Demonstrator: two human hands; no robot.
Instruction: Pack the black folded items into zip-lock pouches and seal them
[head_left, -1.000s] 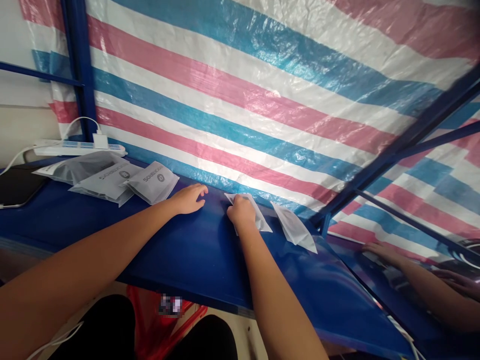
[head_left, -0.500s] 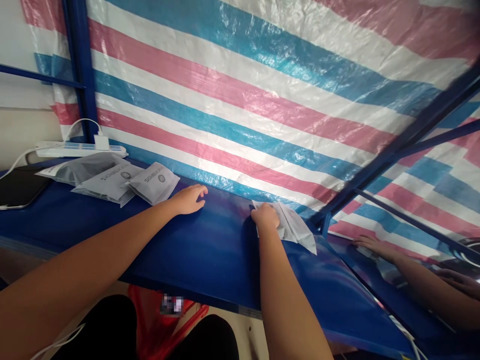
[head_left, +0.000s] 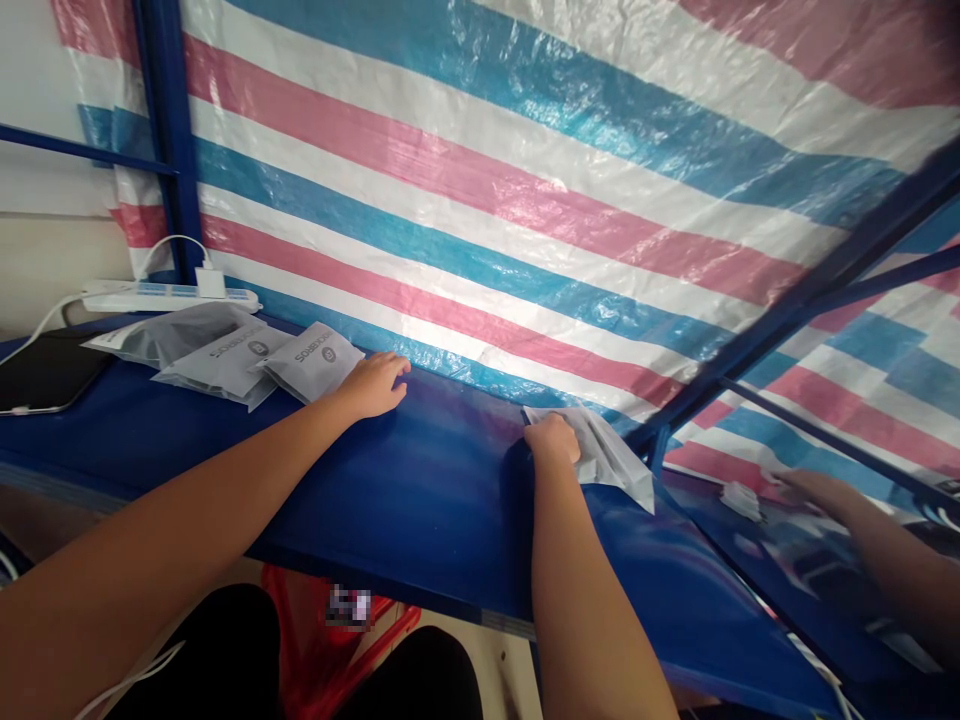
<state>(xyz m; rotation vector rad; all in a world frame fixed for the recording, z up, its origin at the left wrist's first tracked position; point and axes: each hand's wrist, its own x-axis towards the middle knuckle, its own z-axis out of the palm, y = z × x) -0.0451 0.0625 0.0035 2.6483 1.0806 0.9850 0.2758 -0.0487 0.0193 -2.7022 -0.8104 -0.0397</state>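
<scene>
My right hand (head_left: 553, 441) is curled, knuckles toward me, resting on white packets (head_left: 611, 455) that lie stacked at the far right of the blue table (head_left: 420, 500). The fingers are closed on the top packet's near edge. My left hand (head_left: 373, 384) lies on the table near the back edge with fingers loosely spread and nothing in it. Just left of that hand lie several grey printed pouches (head_left: 311, 359), overlapping each other.
A striped pink, white and blue tarpaulin (head_left: 525, 180) hangs behind the table on a blue frame (head_left: 161, 140). A white power strip (head_left: 169, 297) and a dark phone (head_left: 41, 370) sit at far left. Another person's arm (head_left: 885, 540) reaches over the neighbouring table at right. A red object (head_left: 322, 640) is under the table.
My right hand slid its white packet rightward along the table onto the other white packet. My left hand stayed put. The other person's hand shifted at right.
</scene>
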